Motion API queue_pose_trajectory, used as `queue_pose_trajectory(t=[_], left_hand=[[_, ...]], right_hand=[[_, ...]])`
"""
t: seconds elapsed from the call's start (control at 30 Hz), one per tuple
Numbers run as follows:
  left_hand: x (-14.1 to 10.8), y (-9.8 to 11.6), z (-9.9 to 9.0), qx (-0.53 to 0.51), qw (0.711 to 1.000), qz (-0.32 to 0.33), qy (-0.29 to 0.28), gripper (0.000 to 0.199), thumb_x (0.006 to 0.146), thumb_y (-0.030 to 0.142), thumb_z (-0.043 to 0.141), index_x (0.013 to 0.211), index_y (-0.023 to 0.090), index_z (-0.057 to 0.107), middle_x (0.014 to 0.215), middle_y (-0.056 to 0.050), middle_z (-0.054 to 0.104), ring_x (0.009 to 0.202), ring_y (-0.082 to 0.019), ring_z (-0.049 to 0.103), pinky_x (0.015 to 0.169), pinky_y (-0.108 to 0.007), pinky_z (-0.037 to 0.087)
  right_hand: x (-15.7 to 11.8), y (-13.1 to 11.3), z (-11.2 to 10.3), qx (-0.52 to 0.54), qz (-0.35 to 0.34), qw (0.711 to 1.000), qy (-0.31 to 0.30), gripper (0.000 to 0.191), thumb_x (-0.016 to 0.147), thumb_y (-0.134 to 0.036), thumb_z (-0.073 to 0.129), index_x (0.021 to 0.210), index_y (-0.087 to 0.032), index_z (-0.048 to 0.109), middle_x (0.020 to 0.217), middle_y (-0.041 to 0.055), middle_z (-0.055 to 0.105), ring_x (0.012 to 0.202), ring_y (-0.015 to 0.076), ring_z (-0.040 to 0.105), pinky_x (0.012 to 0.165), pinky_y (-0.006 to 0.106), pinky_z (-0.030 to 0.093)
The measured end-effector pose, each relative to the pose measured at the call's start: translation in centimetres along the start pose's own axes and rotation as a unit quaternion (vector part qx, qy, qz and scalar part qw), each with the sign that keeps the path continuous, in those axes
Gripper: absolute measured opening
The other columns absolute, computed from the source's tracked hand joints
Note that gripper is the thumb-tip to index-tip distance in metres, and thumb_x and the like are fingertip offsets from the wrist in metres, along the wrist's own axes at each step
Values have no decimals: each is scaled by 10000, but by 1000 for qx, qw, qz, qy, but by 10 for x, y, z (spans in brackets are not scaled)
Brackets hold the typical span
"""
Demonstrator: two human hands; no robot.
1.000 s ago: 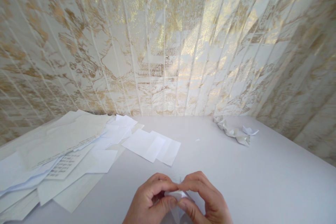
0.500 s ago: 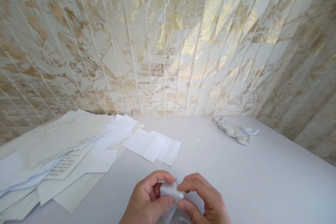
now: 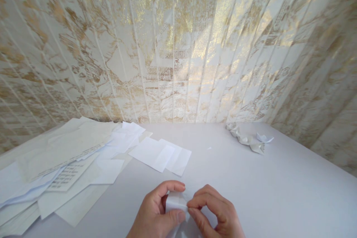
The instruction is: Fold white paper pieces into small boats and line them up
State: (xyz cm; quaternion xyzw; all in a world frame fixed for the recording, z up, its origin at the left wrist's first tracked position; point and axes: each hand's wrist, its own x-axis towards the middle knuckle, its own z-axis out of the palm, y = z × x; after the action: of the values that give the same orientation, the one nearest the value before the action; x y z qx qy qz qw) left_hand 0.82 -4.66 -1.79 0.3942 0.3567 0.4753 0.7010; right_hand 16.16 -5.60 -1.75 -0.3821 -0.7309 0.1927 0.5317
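Note:
A small folded piece of white paper (image 3: 175, 202) is held between both hands near the bottom middle of the head view. My left hand (image 3: 158, 210) grips it from the left, with the index finger curved over the top and the thumb pressed along its lower side. At the paper's right edge, the thumb and index finger of my right hand (image 3: 216, 210) pinch a corner. The lower part of the paper blends into the white table, so its full shape is hard to make out.
Loose sheets (image 3: 75, 148), some printed, lie in a heap on the left of the white table (image 3: 223, 174). Two creased white pieces (image 3: 161, 154) lie ahead of my hands. Crumpled folded paper (image 3: 245, 139) rests at the far right. A patterned curtain (image 3: 173, 44) hangs behind.
My left index finger has lifted slightly off the paper's top. My right thumb and index finger have closed together on its right corner. The paper has turned a little.

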Motion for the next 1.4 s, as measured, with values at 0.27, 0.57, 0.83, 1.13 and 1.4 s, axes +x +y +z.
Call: queue_pose_trajectory(t=[0.27, 0.57, 0.83, 1.13, 1.4], left_hand=[[2, -3, -3, -20, 999, -4, -42, 469, 568, 286, 783, 945, 173, 528, 603, 34, 585, 500, -70, 460, 500, -193, 301], [3, -1, -11, 98, 994, 29, -29, 669, 521, 400, 792, 1080, 204, 481, 788, -23, 587, 699, -171, 529, 649, -284, 383], [3, 6, -12, 138, 987, 24, -74, 567, 562, 497, 743, 986, 173, 552, 827, -50, 558, 786, -216, 504, 688, -310, 371], [1, 11, 4, 74, 995, 51, -49, 443, 564, 342, 779, 930, 169, 597, 863, -66, 614, 848, -234, 556, 728, -297, 403], [0, 20, 0, 88, 993, 21, -80, 297, 677, 320, 612, 921, 151, 629, 875, -78, 602, 796, -225, 553, 712, -306, 413]], right_hand=[[0, 5, -5, -31, -58, 996, -54, 131, 754, -107, 602, 837, -207, 614, 685, 27, 660, 619, 140, 599, 566, 207, 482], [4, -2, -4, -16, 97, 995, -19, 123, 769, -202, 538, 653, -180, 571, 587, -3, 562, 538, 116, 506, 529, 205, 405], [6, -1, -2, 182, 317, 931, 21, 350, 695, -492, 626, 627, -158, 546, 566, -14, 499, 538, 115, 424, 472, 210, 322], [8, -2, 2, 282, 349, 891, 67, 401, 636, -507, 695, 612, -149, 515, 552, -20, 508, 534, 99, 429, 521, 218, 320], [6, 0, 2, 195, 298, 931, 75, 318, 688, -458, 651, 674, -161, 537, 561, -29, 486, 530, 109, 434, 508, 220, 351]])
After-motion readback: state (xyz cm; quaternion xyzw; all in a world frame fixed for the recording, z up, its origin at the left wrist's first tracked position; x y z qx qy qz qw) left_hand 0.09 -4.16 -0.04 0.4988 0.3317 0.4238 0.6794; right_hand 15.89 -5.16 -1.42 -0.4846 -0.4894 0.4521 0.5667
